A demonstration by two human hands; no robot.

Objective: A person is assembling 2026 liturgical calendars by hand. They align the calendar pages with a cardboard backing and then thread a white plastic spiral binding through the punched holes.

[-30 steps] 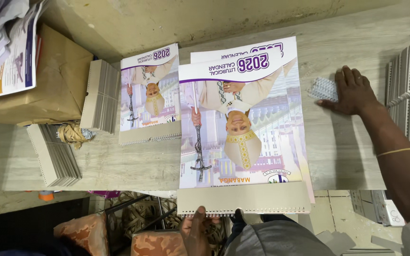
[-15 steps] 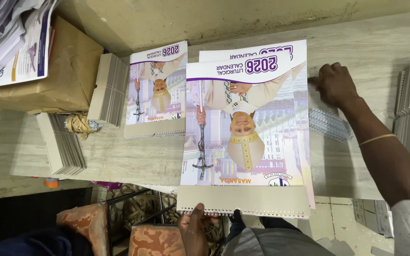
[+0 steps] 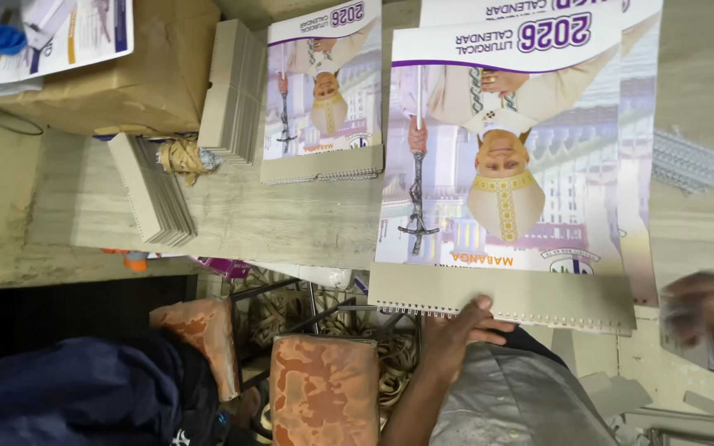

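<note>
While left hand (image 3: 456, 334) pinches calendar (image 3: 502, 206) at near spiral edge, thumb on top, calendar lies on desk (image 3: 291, 219), long axis running away. Right hand (image 3: 708, 314) blurred, beside near-right corner; grip unclear.

Even indoor light, right hand (image 3: 708, 318) motion-blurred

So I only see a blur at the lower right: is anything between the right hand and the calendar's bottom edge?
Nothing visible. The right hand, motion-blurred, hangs just right of the large calendar, by its grey backing strip. Only bare table edge and floor show in the gap. The left hand already grips that strip.
</note>
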